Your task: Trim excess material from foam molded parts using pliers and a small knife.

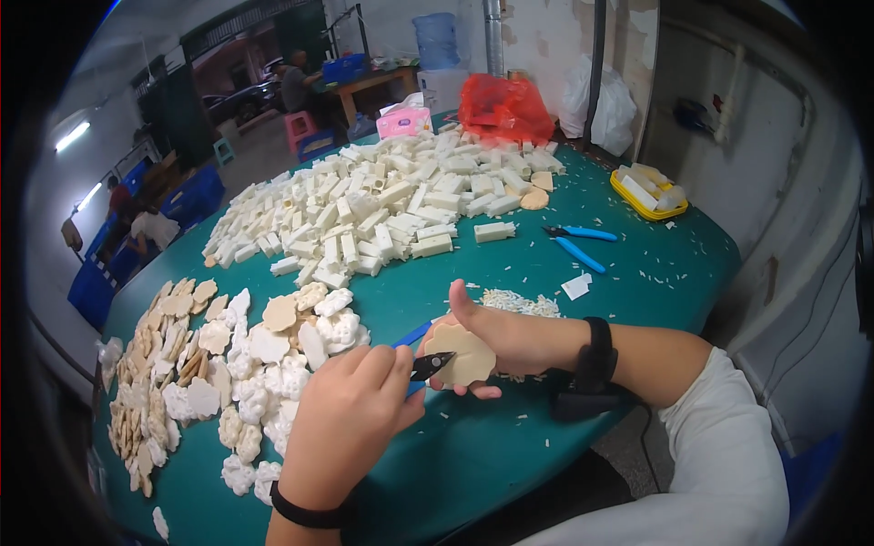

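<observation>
My left hand (350, 419) is closed around cutting nippers (432, 366) with blue handles and dark jaws. The tips of the jaws lie over a flat cream piece with a scalloped edge (472, 355). That piece rests in my right hand (510, 335), whose thumb points up while its fingers curl behind and below. Left of my hands lies a pile of white, puffy, cloud-shaped pieces (282, 382), mixed with flat beige scalloped pieces (155, 373). Beyond my right hand is a heap of small pale offcuts (523, 303), partly hidden by my forearm.
Across the green table (510, 455) spreads a big heap of off-white rectangular tubes (391, 196). A second pair of blue-handled nippers (581, 246) lies near a yellow tray (648, 193) of white blocks. Behind stand a red plastic bag (505, 107) and a pink tissue pack (404, 121).
</observation>
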`<action>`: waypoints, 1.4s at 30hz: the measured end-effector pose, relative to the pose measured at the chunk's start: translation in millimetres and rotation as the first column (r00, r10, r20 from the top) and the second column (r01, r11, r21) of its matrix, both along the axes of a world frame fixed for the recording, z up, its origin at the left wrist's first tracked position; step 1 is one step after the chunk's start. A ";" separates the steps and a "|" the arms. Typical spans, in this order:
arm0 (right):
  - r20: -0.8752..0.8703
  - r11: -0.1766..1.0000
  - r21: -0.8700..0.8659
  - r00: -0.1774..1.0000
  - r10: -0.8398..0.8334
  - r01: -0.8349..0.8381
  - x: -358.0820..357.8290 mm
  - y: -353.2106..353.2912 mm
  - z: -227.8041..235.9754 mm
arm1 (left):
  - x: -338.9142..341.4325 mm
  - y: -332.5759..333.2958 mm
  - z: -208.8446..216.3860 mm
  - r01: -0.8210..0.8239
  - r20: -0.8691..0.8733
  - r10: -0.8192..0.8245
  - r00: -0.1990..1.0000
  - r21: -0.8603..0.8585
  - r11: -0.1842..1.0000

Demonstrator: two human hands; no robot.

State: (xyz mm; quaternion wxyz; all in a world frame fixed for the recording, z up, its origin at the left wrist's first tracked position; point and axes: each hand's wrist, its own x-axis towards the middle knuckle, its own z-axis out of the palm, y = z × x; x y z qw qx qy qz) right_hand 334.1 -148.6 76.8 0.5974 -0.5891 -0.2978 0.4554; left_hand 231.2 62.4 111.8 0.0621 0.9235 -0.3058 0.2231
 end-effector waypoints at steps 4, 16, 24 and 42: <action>-0.127 0.993 0.104 0.991 -0.042 0.055 -1.2 3.7 1.4 | -0.4 -1.4 2.0 -0.070 0.010 0.071 0.997 -0.110 0.991; -0.141 0.901 0.299 0.948 -0.284 0.314 2.2 0.0 0.9 | 26.4 38.2 -18.1 -0.412 -0.044 0.445 0.895 -0.466 0.783; -0.169 0.824 0.315 0.882 -0.440 0.472 14.6 -0.5 9.8 | 27.7 45.1 -22.8 -0.348 -0.316 0.304 0.899 -0.092 0.933; 0.932 0.947 -0.074 0.359 -0.046 0.313 40.3 -30.8 0.1 | 30.9 39.2 -22.3 -0.360 -0.226 0.286 0.931 -0.443 0.821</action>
